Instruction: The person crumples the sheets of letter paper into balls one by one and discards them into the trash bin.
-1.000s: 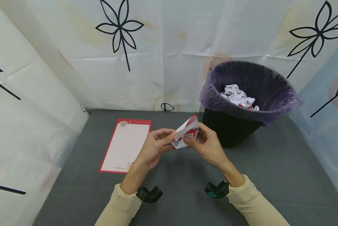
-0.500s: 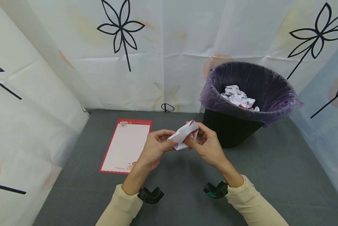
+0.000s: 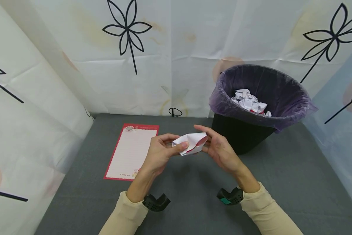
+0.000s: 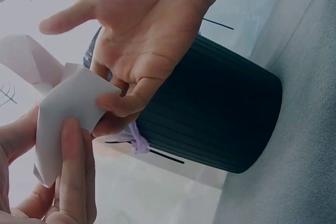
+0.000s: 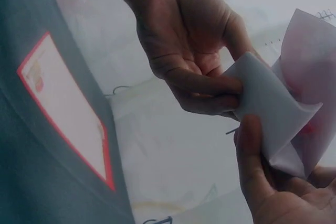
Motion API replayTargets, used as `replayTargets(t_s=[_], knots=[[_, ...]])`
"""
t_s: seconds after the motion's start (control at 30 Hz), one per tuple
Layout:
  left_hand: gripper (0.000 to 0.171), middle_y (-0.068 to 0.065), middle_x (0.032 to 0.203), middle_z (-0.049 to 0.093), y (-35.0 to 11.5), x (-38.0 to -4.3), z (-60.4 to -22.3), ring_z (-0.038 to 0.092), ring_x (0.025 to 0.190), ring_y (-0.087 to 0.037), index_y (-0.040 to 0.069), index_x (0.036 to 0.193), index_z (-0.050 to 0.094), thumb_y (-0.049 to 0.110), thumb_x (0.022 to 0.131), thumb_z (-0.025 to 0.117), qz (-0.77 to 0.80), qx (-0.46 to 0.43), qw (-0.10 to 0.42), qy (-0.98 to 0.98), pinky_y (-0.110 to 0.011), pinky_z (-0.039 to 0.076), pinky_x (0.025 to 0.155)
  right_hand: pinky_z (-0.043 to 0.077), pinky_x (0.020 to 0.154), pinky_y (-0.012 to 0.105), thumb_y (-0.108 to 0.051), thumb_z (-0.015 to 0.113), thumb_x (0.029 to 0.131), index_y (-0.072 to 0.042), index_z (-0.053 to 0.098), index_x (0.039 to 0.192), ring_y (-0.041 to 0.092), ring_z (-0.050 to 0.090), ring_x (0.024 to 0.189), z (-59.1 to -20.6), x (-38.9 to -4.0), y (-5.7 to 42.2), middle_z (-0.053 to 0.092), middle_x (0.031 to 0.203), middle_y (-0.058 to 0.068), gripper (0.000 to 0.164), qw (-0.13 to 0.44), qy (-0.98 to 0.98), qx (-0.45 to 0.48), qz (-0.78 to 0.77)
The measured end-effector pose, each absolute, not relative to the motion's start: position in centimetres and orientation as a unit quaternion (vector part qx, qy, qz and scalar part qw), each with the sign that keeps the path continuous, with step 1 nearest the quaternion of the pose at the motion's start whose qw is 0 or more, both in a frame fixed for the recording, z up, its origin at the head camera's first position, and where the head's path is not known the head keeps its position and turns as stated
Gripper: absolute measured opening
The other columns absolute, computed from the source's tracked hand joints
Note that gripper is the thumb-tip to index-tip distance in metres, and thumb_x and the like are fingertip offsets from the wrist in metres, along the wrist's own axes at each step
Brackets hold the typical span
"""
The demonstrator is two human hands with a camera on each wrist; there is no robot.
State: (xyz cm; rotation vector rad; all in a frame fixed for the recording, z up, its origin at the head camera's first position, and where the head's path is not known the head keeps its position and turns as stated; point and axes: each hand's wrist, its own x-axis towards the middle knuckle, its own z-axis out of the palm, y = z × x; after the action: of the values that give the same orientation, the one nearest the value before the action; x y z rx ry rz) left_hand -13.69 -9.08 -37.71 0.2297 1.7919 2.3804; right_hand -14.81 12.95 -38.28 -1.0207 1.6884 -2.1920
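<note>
Above the grey table point(image 3: 190, 209), a piece of folded paper point(image 3: 192, 137), white with red inside, is gripped at its left end by the left hand point(image 3: 159, 151), the thumb pressed on its face. The thumb of the right hand point(image 3: 223, 151) — seen across the front half a second earlier — has been taken away, and the right fingers are held loose and parted, apparently only touching the right end, where a fold has been turned to gape. The hold, it seems, has been left to one side, with the folding judged unfinished. At the left, a red-bordered sheet point(image 3: 131, 150) is seen lying flat; at the right, crumpled paper point(image 3: 247, 99) is held in a lined bin point(image 3: 240, 130).
</note>
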Motion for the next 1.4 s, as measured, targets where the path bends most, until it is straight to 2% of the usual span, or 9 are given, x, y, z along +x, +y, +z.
replayTargets(t_s=[0.13, 0.27, 0.4, 0.53, 0.67, 0.9, 1.1, 1.23, 1.4], knots=[[0.025, -0.010, 0.088, 0.073, -9.1, -13.7, -37.7, 0.069, 0.070, -0.016, -0.013, 0.102, 0.070, -0.004, 0.082, 0.081, 0.785, 0.076, 0.069, 0.611, -0.032, 0.061, 0.071, 0.052, 0.097, 0.028, -0.040, 0.034, 0.111, -0.006, 0.049, 0.147, 0.016, 0.057, 0.112, -38.1, -14.8, 12.8, 0.055, 0.125, 0.006, 0.052, 0.120, 0.548, -0.321, -0.763], [0.022, -0.011, 0.088, 0.073, -9.0, -13.6, -37.7, 0.068, 0.066, -0.016, -0.011, 0.098, 0.071, -0.003, 0.080, 0.083, 0.769, 0.077, 0.054, 0.632, -0.028, 0.059, 0.067, 0.054, 0.091, 0.025, -0.029, 0.038, 0.112, -0.017, 0.058, 0.140, 0.014, 0.057, 0.106, -38.1, -14.9, 12.7, 0.056, 0.121, 0.005, 0.036, 0.133, 0.541, -0.302, -0.774], [0.018, -0.013, 0.090, 0.071, -9.0, -13.6, -37.8, 0.067, 0.064, -0.016, -0.012, 0.092, 0.069, -0.006, 0.080, 0.082, 0.762, 0.090, 0.038, 0.640, -0.029, 0.059, 0.066, 0.055, 0.086, 0.023, -0.021, 0.049, 0.109, -0.005, 0.053, 0.143, 0.013, 0.059, 0.102, -38.0, -14.8, 12.9, 0.059, 0.117, 0.004, 0.037, 0.140, 0.535, -0.290, -0.781], [0.018, -0.014, 0.090, 0.070, -9.0, -13.5, -37.8, 0.069, 0.067, -0.017, -0.015, 0.090, 0.067, -0.010, 0.080, 0.080, 0.763, 0.110, 0.030, 0.636, -0.033, 0.061, 0.067, 0.055, 0.081, 0.023, -0.016, 0.060, 0.104, 0.006, 0.045, 0.145, 0.013, 0.062, 0.099, -38.0, -14.8, 12.9, 0.064, 0.115, 0.005, 0.049, 0.139, 0.543, -0.280, -0.780], [0.018, -0.010, 0.088, 0.071, -8.9, -13.4, -37.7, 0.071, 0.070, -0.018, -0.017, 0.086, 0.064, -0.011, 0.079, 0.079, 0.767, 0.119, 0.032, 0.630, -0.033, 0.061, 0.068, 0.055, 0.081, 0.025, -0.015, 0.066, 0.101, 0.005, 0.046, 0.145, 0.015, 0.063, 0.100, -38.1, -14.8, 13.1, 0.065, 0.116, 0.005, 0.053, 0.139, 0.556, -0.272, -0.774], [0.013, -0.008, 0.083, 0.072, -8.6, -13.4, -37.6, 0.069, 0.070, -0.019, -0.009, 0.079, 0.066, -0.009, 0.079, 0.079, 0.768, 0.109, 0.033, 0.630, -0.032, 0.060, 0.066, 0.056, 0.081, 0.026, -0.005, 0.067, 0.097, 0.009, 0.050, 0.140, 0.018, 0.063, 0.102, -38.2, -14.9, 13.2, 0.067, 0.118, 0.007, 0.048, 0.134, 0.576, -0.252, -0.766], [0.011, -0.011, 0.086, 0.071, -8.4, -13.3, -37.4, 0.068, 0.067, -0.018, -0.012, 0.084, 0.068, -0.010, 0.080, 0.078, 0.766, 0.107, 0.026, 0.634, -0.032, 0.060, 0.066, 0.058, 0.077, 0.026, -0.002, 0.072, 0.093, 0.000, 0.065, 0.122, 0.017, 0.065, 0.096, -38.2, -14.8, 13.0, 0.070, 0.110, 0.008, 0.030, 0.108, 0.574, -0.246, -0.774], [0.014, -0.016, 0.096, 0.070, -8.4, -13.1, -37.3, 0.070, 0.076, -0.019, -0.011, 0.097, 0.071, -0.006, 0.085, 0.077, 0.761, 0.118, 0.027, 0.638, -0.033, 0.061, 0.071, 0.058, 0.074, 0.026, -0.004, 0.077, 0.090, -0.005, 0.069, 0.113, 0.016, 0.065, 0.091, -38.2, -14.8, 12.8, 0.071, 0.101, 0.007, 0.024, 0.077, 0.566, -0.236, -0.786], [0.042, -0.019, 0.119, 0.067, -8.2, -12.6, -37.1, 0.071, 0.102, -0.024, -0.008, 0.125, 0.065, 0.005, 0.087, 0.080, 0.754, 0.156, 0.035, 0.637, -0.035, 0.060, 0.084, 0.058, 0.074, 0.026, -0.003, 0.079, 0.089, -0.007, 0.070, 0.103, 0.015, 0.066, 0.086, -38.0, -14.8, 12.6, 0.073, 0.096, 0.006, 0.018, 0.025, 0.573, -0.200, -0.795]])
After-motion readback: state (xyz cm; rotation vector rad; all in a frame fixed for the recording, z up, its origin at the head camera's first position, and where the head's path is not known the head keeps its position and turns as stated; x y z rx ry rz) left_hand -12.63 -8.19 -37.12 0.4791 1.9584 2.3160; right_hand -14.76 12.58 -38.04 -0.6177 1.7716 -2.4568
